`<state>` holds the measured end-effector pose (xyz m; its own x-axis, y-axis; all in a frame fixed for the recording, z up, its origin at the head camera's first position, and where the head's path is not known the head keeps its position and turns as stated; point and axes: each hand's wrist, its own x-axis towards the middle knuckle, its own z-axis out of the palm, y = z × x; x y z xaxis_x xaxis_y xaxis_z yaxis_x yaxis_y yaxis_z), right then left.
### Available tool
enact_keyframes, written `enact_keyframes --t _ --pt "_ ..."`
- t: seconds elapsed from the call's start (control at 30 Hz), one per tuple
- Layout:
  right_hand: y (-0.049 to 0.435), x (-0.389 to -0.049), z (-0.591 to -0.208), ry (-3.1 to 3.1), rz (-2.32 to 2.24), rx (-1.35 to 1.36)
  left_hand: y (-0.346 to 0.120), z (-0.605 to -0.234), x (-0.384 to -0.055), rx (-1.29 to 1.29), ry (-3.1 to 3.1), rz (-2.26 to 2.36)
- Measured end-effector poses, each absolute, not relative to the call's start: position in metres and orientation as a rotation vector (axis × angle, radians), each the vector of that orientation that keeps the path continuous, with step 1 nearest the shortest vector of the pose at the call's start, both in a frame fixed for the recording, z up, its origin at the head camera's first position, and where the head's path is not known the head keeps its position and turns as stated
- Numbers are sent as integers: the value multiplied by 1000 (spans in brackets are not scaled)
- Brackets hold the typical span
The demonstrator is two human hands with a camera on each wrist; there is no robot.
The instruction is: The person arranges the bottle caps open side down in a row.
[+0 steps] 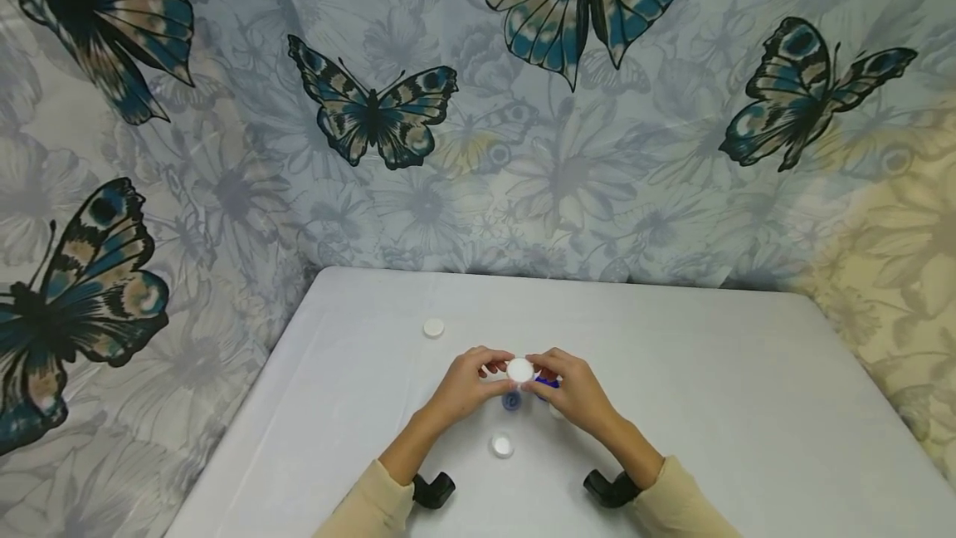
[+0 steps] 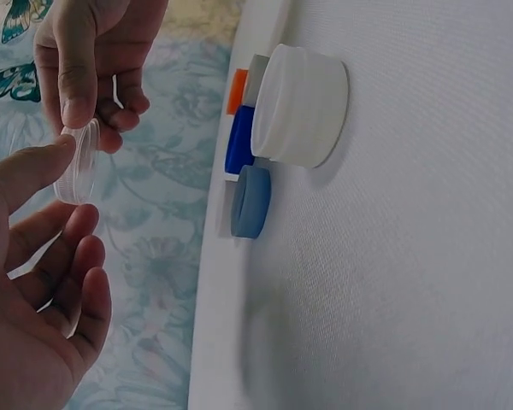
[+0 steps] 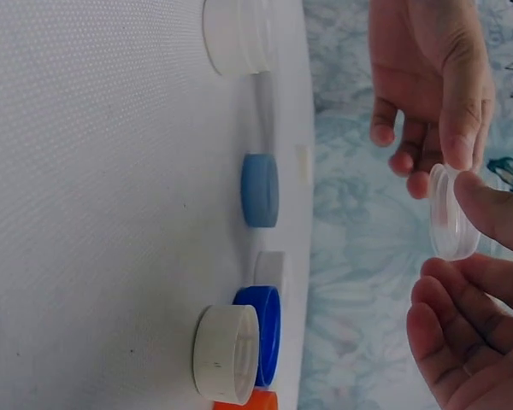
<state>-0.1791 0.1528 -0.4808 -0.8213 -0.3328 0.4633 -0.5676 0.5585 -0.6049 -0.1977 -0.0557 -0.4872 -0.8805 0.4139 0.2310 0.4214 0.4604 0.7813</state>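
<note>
Above the white table, both hands hold one small translucent whitish cap [image 1: 519,370] with a ribbed side. My left hand [image 1: 465,391] pinches its left edge between thumb and fingers. From the opposite side, my right hand [image 1: 578,393] grips it the same way. The left wrist view shows the cap [image 2: 87,162] edge-on, with thumbs on one side and fingertips on the other. Under the hands lie a light blue cap [image 3: 259,190] and a dark blue cap [image 3: 270,337]. An off-white cap [image 3: 227,354] sits beside the dark blue one, partly hidden by the right hand in the head view.
A white cap [image 1: 433,328] lies farther back on the table [image 1: 695,405], left of the hands. Nearer the body is another white cap [image 1: 502,445]. An orange cap [image 2: 237,92] shows beside the blue ones. Butterfly-patterned cloth [image 1: 568,181] hangs behind the table.
</note>
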Motion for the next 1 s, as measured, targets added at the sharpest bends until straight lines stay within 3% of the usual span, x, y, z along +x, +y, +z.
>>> enact_keyframes --t 1.0 --pt "148 -185 -479 -2618 1143 693 -57 -490 -202 -746 -2692 -1387"
